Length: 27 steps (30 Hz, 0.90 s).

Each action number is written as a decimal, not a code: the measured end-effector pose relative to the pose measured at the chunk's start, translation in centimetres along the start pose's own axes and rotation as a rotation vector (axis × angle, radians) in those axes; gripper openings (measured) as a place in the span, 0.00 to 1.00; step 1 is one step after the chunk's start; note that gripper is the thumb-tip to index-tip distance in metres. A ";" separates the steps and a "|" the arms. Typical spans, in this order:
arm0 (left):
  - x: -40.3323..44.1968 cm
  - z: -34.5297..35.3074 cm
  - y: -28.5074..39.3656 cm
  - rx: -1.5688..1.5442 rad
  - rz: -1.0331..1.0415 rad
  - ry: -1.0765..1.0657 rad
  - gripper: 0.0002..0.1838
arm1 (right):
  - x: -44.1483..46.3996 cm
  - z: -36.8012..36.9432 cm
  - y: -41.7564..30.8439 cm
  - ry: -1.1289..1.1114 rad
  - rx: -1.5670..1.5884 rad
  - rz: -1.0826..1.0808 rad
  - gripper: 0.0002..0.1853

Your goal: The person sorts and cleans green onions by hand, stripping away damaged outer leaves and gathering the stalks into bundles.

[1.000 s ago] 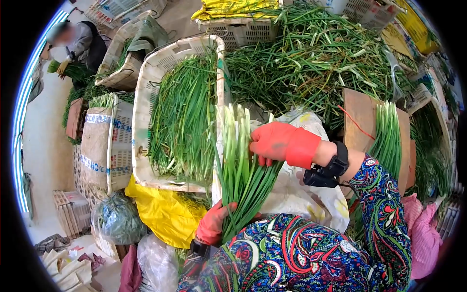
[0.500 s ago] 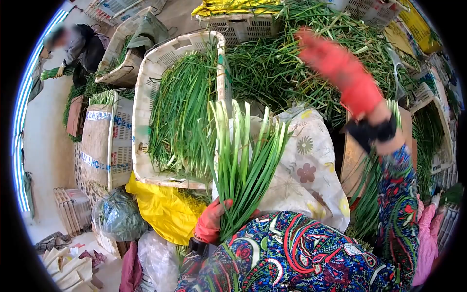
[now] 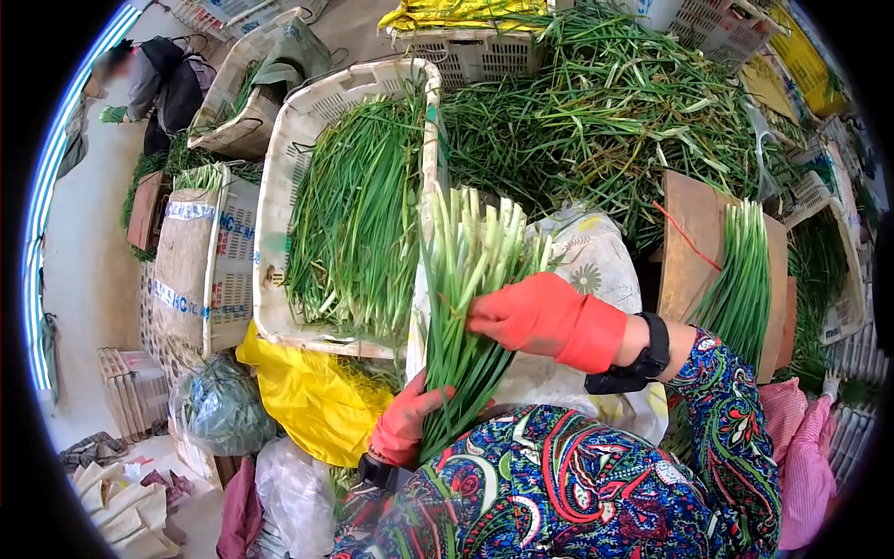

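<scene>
A bunch of garlic chives (image 3: 475, 247) stands upright before my chest, pale stem ends up and green leaves down. My left hand (image 3: 412, 424), in a red rubber glove, is wrapped round its lower leafy part. The gloved fingers of my right hand (image 3: 554, 321) are pinched at the bunch's middle on the right side, partly hidden among the leaves. Behind the bunch, a flower-printed white cloth (image 3: 596, 256) covers something. To the right, a second bunch of chives (image 3: 740, 270) lies on a brown cardboard sheet (image 3: 687, 233), with a thin red tie beside it.
A white plastic crate (image 3: 270, 252) holding many chives stands to the left. Loose greens (image 3: 605, 121) are heaped at the back. A yellow bag (image 3: 312, 401) and a clear bag of greens (image 3: 223, 410) sit at lower left. Another person (image 3: 168, 79) bends at the far left.
My right hand has come down and left from above the heap to the bunch and closed at its middle. The bunch looks thicker at its stem ends. My left hand keeps its hold.
</scene>
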<state>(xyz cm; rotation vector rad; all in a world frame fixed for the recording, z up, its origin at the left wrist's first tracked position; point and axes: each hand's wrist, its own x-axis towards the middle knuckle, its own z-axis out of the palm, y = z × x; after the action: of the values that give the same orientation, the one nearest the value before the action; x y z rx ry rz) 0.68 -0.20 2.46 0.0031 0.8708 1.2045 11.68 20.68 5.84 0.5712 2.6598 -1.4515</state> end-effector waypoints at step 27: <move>1.0 -0.6 -0.8 0.231 0.003 0.112 0.23 | 1.5 -3.4 2.7 0.346 -0.718 -0.370 0.15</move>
<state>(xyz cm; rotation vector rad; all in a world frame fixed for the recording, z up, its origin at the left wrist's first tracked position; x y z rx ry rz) 1.04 0.05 1.05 0.1243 1.1051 1.1093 11.66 25.22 5.19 0.2818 3.3891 -0.3461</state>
